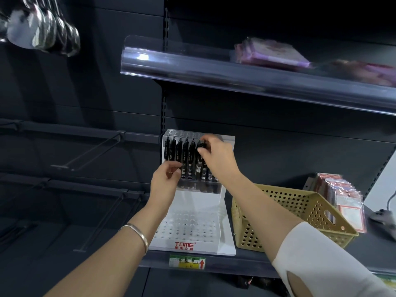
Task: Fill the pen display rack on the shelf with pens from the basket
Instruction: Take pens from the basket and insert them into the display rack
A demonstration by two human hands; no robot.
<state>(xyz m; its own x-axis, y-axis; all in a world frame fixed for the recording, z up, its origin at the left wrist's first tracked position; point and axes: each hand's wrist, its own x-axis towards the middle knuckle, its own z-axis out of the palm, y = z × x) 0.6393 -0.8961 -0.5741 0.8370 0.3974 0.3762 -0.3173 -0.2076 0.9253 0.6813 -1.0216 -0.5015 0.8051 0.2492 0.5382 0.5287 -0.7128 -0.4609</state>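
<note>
A white tiered pen display rack [192,230] with a red TOME label stands on the shelf. Several black pens [185,155] stand upright in its upper back row; the lower front tier of holes holds none. My right hand [216,157] pinches the top of a black pen [200,156] at the right end of that row. My left hand [166,179] is at the lower part of the pens on the left, fingers closed on a pen's lower end. A tan perforated basket [300,211] sits right of the rack; its contents are hidden.
Packaged pink cards [342,196] stand behind the basket on the right. A clear-fronted upper shelf [235,78] with pink packets hangs above. Bare metal hooks [90,155] stick out on the left panel. A price label [187,262] is on the shelf edge.
</note>
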